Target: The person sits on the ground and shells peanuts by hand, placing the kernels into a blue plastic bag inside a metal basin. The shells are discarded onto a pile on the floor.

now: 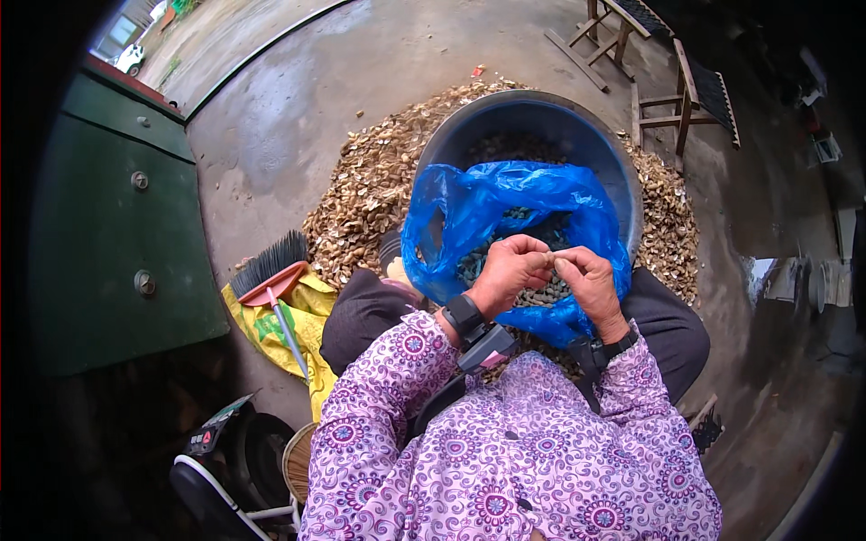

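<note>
My left hand [516, 273] and my right hand [588, 283] meet fingertip to fingertip above a blue plastic bag [505, 180]. Both are closed in a pinch on a small pale peanut [551, 256], mostly hidden by the fingers. The bag lies open in my lap and over the near rim of a large metal basin [632, 171]. Inside the bag are many peanuts [548, 291], tinted blue by the plastic. More peanuts [516, 148] lie in shadow at the basin's far side.
Peanut shells [365, 194] lie heaped around the basin on a concrete floor [271, 117]. To the left are a broom [275, 279], a yellow sack [248, 316] and a green metal door [126, 234]. Wooden folding stools [686, 99] stand at the far right.
</note>
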{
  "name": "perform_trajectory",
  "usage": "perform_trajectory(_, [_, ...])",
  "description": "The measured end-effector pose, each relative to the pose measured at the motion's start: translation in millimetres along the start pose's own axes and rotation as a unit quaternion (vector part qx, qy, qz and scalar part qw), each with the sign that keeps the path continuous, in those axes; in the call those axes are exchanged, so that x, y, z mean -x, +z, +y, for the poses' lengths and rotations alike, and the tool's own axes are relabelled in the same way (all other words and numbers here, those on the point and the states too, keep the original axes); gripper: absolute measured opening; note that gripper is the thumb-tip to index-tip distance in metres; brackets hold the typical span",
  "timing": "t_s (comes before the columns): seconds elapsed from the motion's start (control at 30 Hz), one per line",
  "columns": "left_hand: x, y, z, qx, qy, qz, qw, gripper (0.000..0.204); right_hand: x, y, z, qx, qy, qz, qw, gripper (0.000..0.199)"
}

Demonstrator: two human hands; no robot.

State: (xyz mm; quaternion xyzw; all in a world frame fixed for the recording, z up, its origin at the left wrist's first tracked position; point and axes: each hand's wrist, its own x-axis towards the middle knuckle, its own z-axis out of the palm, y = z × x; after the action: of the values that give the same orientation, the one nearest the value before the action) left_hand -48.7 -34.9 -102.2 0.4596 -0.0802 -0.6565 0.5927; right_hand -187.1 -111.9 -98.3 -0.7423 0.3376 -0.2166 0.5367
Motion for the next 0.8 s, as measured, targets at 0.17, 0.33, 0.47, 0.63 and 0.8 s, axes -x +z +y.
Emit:
perform_trajectory(0.17, [0, 1, -1, -0.038, 0.014, -0.002, 0.999, 0.024, -1, -4, 1, -0.032, 0.023, -0.037, 0.999, 0.014])
perform_trajectory(0.33, [-1, 2, -3, -0.049, 0.019, -0.003, 0.999, 0.024, 0, -8, 1, 0.005, -0.012, -0.037, 0.999, 0.015])
perform_trajectory(0.47, [-2, 0, -3, -0.059, 0.032, -0.011, 0.998, 0.02, 1, -7, -1, -0.022, 0.011, -0.035, 0.999, 0.014])
perform_trajectory(0.63, [2, 3, -2, -0.134, 0.068, -0.026, 0.988, 0.014, 2, -11, 0, -0.004, 0.025, -0.059, 0.998, 0.014])
perform_trajectory(0.8, [3, 3, -3, -0.163, 0.079, -0.048, 0.982, 0.009, 4, -15, -6, 0.0, 0.035, -0.075, 0.997, 0.016])
